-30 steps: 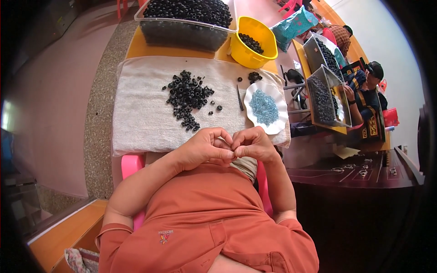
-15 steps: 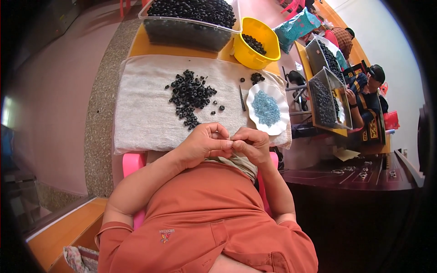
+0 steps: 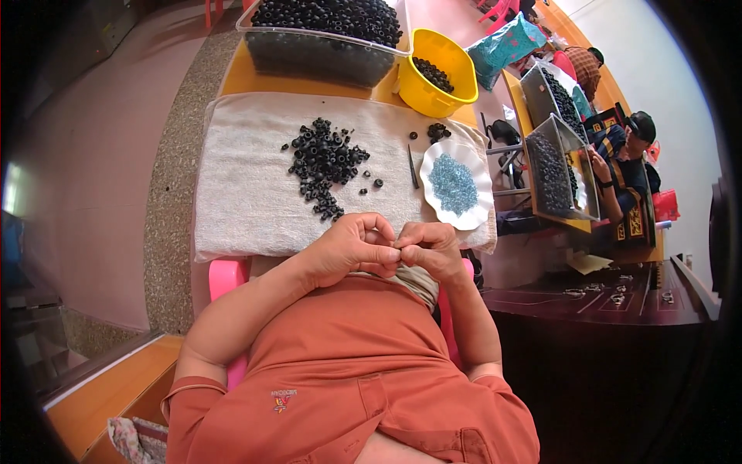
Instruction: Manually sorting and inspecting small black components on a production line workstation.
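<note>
Low in the middle of the frame, the left hand (image 3: 352, 247) and right hand (image 3: 433, 249) meet fingertip to fingertip, pinched on something too small to make out, likely one black ring from the heap (image 3: 325, 164) above them on the white towel (image 3: 239, 193). Fitting seems underway; the next move calls for fine alignment. A plate of blue beads (image 3: 454, 184) lies right of centre.

teal patterned bag (image 3: 506, 44) | far right of the yellow tub (image 3: 437, 71) | soft, puffed, teal with pale specks | no screens or signs

Both hands (image 3: 394, 249) pinched together, fingertips touching
</note>
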Demonstrator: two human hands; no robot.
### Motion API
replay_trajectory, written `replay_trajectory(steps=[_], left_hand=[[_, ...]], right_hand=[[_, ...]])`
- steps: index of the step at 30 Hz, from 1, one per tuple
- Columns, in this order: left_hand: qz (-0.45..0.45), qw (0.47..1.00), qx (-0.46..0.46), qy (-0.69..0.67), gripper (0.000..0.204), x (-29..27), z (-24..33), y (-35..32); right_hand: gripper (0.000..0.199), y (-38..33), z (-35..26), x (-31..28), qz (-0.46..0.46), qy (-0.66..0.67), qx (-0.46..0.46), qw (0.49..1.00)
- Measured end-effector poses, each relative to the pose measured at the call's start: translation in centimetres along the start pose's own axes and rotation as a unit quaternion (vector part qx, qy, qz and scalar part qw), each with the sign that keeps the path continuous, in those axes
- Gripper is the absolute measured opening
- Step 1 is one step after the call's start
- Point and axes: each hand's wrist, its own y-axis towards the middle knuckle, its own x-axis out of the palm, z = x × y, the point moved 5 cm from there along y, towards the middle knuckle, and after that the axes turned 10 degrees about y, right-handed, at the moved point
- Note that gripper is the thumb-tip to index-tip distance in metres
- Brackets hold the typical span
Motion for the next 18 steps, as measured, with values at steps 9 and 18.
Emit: replay_trajectory(steps=[9, 18], left_hand=[[0.066, 0.996, 0.048, -0.047, 0.015, -1.3, -0.1, 0.4], [0.111, 0.989, 0.093, 0.004, 0.017, -1.0, 0.6, 0.1]], right_hand=[[0.025, 0.3, -3.4, 3.4, 0.039, -0.405, -0.161, 0.899], [0.010, 3.5, -0.7, -1.1, 0.134, -0.275, -0.060, 0.950]])
